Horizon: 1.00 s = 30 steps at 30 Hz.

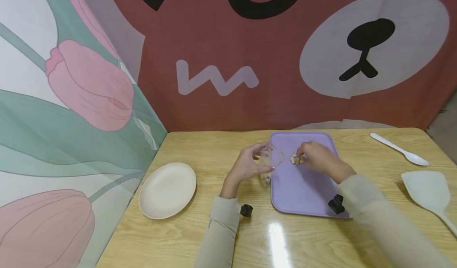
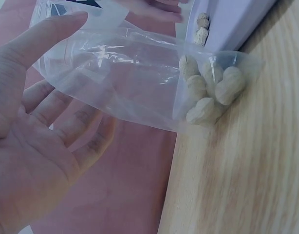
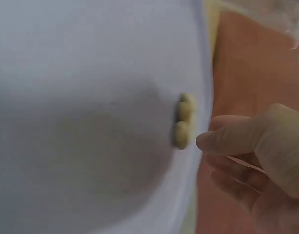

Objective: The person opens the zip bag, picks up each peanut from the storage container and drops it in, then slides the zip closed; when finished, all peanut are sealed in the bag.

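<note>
My left hand (image 1: pixel 246 163) holds a clear plastic bag (image 2: pixel 135 73) near its mouth, thumb on one side and fingers on the other. At the bag's low end several peanuts in the shell (image 2: pixel 230 87) are bunched, hanging beside the left edge of the purple tray (image 1: pixel 303 192). A small group of peanuts (image 1: pixel 296 159) lies on the tray. Over them is my right hand (image 1: pixel 317 157), bent fingers pointing down. In the right wrist view its thumb tip (image 3: pixel 204 141) is close beside the peanuts (image 3: pixel 182 134), and nothing shows between thumb and fingers.
A cream plate (image 1: pixel 168 190) sits on the wooden table at the left. To the right of the tray lie a white spoon (image 1: pixel 400 149) and a white spatula (image 1: pixel 428 190). A printed cloth (image 1: pixel 221 109) hangs behind the table's far edge.
</note>
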Available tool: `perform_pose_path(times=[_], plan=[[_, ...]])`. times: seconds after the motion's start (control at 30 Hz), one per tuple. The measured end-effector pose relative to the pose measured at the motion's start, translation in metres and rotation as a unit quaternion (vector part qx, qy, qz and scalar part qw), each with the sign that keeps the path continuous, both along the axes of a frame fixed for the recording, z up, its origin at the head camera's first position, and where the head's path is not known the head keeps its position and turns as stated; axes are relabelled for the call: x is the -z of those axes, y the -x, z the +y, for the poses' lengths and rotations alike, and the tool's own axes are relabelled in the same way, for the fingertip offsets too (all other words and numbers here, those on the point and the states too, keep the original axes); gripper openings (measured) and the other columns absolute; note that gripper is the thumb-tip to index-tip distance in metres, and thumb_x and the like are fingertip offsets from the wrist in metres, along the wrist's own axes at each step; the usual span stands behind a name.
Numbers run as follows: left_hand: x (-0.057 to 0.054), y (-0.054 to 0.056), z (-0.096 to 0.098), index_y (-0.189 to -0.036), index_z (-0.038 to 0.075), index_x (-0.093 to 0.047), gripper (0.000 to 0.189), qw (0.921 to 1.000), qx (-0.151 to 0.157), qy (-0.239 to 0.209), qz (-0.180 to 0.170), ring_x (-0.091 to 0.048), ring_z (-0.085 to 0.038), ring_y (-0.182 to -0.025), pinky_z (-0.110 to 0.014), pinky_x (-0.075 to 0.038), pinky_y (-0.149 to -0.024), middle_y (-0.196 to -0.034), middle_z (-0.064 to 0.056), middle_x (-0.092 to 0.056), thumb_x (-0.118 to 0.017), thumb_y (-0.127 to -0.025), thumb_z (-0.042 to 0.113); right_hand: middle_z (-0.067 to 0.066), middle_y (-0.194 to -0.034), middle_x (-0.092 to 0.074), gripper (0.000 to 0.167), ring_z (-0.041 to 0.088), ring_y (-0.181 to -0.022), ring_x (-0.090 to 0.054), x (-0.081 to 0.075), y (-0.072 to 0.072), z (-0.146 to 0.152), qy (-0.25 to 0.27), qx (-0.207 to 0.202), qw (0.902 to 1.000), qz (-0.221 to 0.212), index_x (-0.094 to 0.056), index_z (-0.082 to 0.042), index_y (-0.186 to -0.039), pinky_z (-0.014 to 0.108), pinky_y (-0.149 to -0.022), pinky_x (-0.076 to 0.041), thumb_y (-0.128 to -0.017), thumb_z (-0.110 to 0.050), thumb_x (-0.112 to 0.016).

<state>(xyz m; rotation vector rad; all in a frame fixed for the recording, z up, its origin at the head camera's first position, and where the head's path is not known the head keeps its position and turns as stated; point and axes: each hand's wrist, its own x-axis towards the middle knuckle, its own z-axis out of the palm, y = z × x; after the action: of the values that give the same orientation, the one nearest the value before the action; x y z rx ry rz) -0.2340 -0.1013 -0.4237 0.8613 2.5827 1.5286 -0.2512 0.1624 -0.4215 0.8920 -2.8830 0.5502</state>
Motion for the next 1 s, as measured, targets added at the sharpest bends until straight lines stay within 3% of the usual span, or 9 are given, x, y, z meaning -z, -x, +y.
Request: perform_pose_path(times=[0.17,0.33,1.0], plan=[[0.000,0.000,0.001,-0.141,0.009,-0.055,0.073,0.9999,-0.006,0.005,-0.009,-0.060,-0.017,-0.105,-0.029,-0.051,-0.086,-0.131,-0.004,-0.063,-0.086,-0.075,0.012,0.009,-0.087,-0.073,0.023,0.033,-0.087,-0.068,0.021,0.007,0.007,0.009,0.001,1.0000,-0.003,-0.076,-0.006,-0.079,0.051,-0.080,-0.054,-0.073,0.015,-0.069],[0.002,0.000,0.001,-0.141,0.013,-0.056,0.073,0.9995,-0.016,0.013,-0.023,-0.061,-0.017,-0.101,-0.028,-0.052,-0.082,-0.130,-0.002,-0.062,-0.087,-0.075,0.016,0.006,-0.085,-0.071,0.026,0.029,-0.081,-0.066,0.030,0.011,0.010,0.010,0.011,0.9999,-0.002,-0.074,-0.008,-0.076,0.048,-0.073,-0.055,-0.072,0.016,-0.067],[0.002,-0.001,0.001,-0.140,0.014,-0.057,0.073,0.9997,-0.015,0.005,-0.020,-0.062,-0.017,-0.101,-0.028,-0.052,-0.083,-0.128,-0.006,-0.064,-0.088,-0.074,0.014,0.006,-0.075,-0.066,0.007,0.025,-0.072,-0.062,0.035,0.011,0.017,0.011,0.011,0.9998,0.013,-0.071,0.002,-0.081,0.046,-0.068,-0.053,-0.081,0.009,-0.070]])
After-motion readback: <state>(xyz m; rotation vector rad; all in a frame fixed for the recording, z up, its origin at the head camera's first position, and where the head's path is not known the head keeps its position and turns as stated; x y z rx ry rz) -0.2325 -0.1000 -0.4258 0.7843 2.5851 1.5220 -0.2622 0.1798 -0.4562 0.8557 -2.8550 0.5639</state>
